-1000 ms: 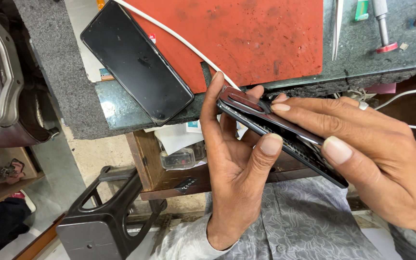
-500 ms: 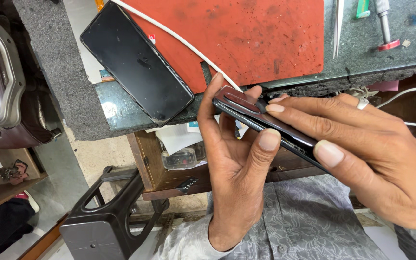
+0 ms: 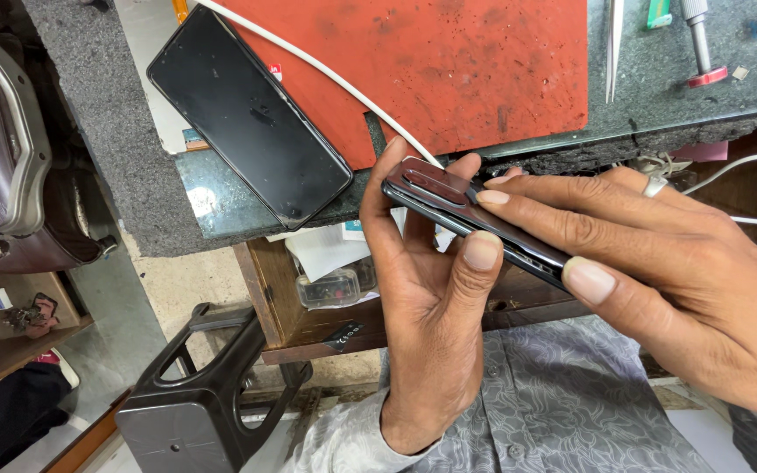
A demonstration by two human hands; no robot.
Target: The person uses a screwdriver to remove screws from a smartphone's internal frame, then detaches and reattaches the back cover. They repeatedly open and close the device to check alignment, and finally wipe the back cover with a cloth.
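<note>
Both hands grip one dark phone edge-on, just off the near edge of the bench.

Left hand: palm up, fingers curled around the dark phone, thumb along its far left end, one fingertip pressed on its near edge. Right hand: fingers extended flat over the phone's right part, thumb below it on the near edge; ring on one finger. Phone is tilted, camera end at upper left, held above the person's lap. On the bench, far left: second phone, dark screen up, lying diagonally just beside the red mat. White cable crosses the mat. Tweezers and screwdriver lie far right. Black stool stands near left on the floor.
</note>
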